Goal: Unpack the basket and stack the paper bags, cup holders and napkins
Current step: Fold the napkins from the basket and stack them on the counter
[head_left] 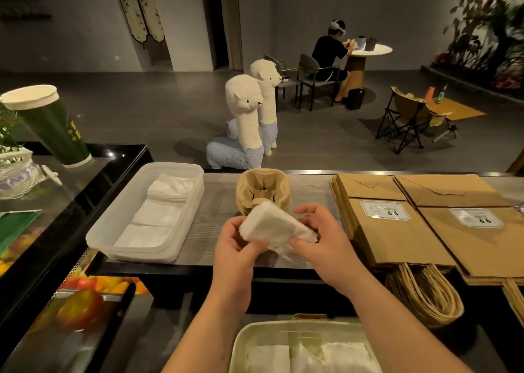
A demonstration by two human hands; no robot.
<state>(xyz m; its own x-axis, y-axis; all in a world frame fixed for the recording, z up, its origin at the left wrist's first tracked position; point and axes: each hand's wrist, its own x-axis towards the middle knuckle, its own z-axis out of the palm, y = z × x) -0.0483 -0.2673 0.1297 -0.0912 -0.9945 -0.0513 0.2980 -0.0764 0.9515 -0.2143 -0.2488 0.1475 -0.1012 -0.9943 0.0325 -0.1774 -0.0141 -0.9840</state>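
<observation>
My left grip (235, 242) and right grip (320, 245) both pinch one napkin stack (272, 225) over the bench (218, 211) middle. Cup holders (262, 191) sit just behind it, paper bags (391, 222) lie at the right end, and the napkin tub (113, 219) is at the left.

Café or drinks shop. Evidence: service counter (309, 191) at centre carrying labelled takeaway paper bags (397, 230) and cup holders (262, 188); oversized display cup (48, 125) upper left; round table (370, 49) with chairs (307, 63) upper right.
</observation>
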